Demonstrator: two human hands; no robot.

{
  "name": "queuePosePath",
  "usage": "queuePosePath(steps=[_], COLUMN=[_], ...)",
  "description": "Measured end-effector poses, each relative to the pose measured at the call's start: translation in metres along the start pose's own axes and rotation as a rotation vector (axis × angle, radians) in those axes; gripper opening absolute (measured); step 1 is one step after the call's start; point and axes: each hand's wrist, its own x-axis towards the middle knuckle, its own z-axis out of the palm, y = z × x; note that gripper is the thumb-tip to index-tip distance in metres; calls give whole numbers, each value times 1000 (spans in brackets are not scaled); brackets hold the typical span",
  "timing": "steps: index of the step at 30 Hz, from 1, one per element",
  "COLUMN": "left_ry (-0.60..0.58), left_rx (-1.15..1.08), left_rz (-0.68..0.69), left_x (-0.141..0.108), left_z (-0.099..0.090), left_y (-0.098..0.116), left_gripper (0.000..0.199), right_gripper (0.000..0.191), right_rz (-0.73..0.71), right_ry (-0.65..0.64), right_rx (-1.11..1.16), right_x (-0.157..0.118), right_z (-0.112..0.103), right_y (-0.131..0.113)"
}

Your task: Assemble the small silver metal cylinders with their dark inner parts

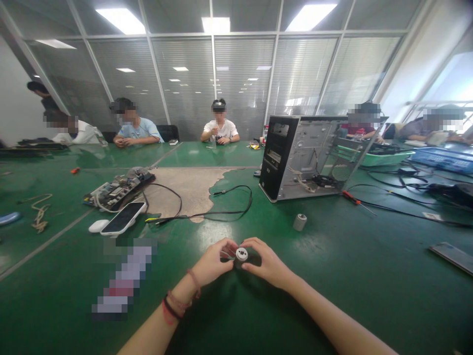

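A small electric motor (pixel 241 255), a dark cylinder with a pale round end facing up, stands between my two hands just above or on the green table. My left hand (pixel 216 259) curves around its left side, thumb and fingertips closed on it. From the right, my right hand (pixel 264 261) grips the same motor with thumb below and fingers behind. The motor's far side is hidden by my fingers. A second grey cylinder (pixel 300 222), much like the first, stands farther off to the right.
An opened computer case (pixel 275 158) stands back right, with a screwdriver (pixel 351 197) beside it. Back left lie a circuit board assembly (pixel 120 191), a phone (pixel 123 218), a white earbud case (pixel 99 226) and black cables (pixel 232 213). Several people sit around the table.
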Motion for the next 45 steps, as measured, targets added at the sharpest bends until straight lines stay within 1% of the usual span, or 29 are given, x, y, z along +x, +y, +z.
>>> queuePosePath(steps=[7, 9, 11, 14, 17, 20, 22, 23, 26, 29, 31, 34, 36, 38, 40, 41, 43, 45], left_ry=[8, 11, 17, 33, 53, 67, 72, 75, 76, 78, 81, 85, 92, 103, 113, 117, 120, 118], left_rx=[8, 23, 40, 57, 73, 88, 96, 99, 103, 105, 109, 119, 126, 132, 138, 142, 145, 150], left_rz=[3, 6, 5, -10, -37, -48, -48, -47, -42, -43, -40, -36, -31, -28, -28, -25, -21, -17], left_x=[0, 0, 0, 0, 1, 1, 1, 1, 1, 2, 2, 2, 1, 1, 0, 0, 0, 0], left_z=[1, 0, -1, -3, -3, -3, -2, -2, 0, 1, 1, 1, 0, 0, 0, 0, 0, 1], left_y=[1, 1, 1, 0, -1, -2, -2, -2, -2, -2, -3, -4, -4, -3, -2, -1, 0, 1], left_gripper=[32, 33, 33, 30, 25, 23, 23, 23, 22, 20, 19, 17, 16, 15, 14, 14, 14, 15], right_gripper=[32, 32, 31, 28, 28, 34, 36, 37, 37, 37, 36, 36, 39, 51, 63, 65, 55, 42], right_rz=[29, 42, 63, 106, 149, 230, 303, 335, 451, 543, 566, 574, 567, 516, 403, 330, 184, 63], right_ry=[41, 52, 78, 174, 336, 489, 556, 567, 524, 402, 323, 261, 251, 302, 397, 438, 480, 441], right_rx=[-18, -10, 1, 5, -10, -107, -260, -312, -334, -280, -244, -251, -305, -409, -529, -579, -629, -624], right_x=[-1, -2, -1, 0, -2, -14, -31, -41, -76, -102, -111, -116, -115, -112, -104, -97, -80, -60], right_z=[11, 10, 4, -16, -49, -86, -109, -119, -140, -148, -148, -146, -146, -146, -146, -144, -136, -120], right_y=[3, 1, -2, -4, 4, 24, 43, 54, 86, 109, 115, 118, 116, 110, 98, 89, 66, 40])
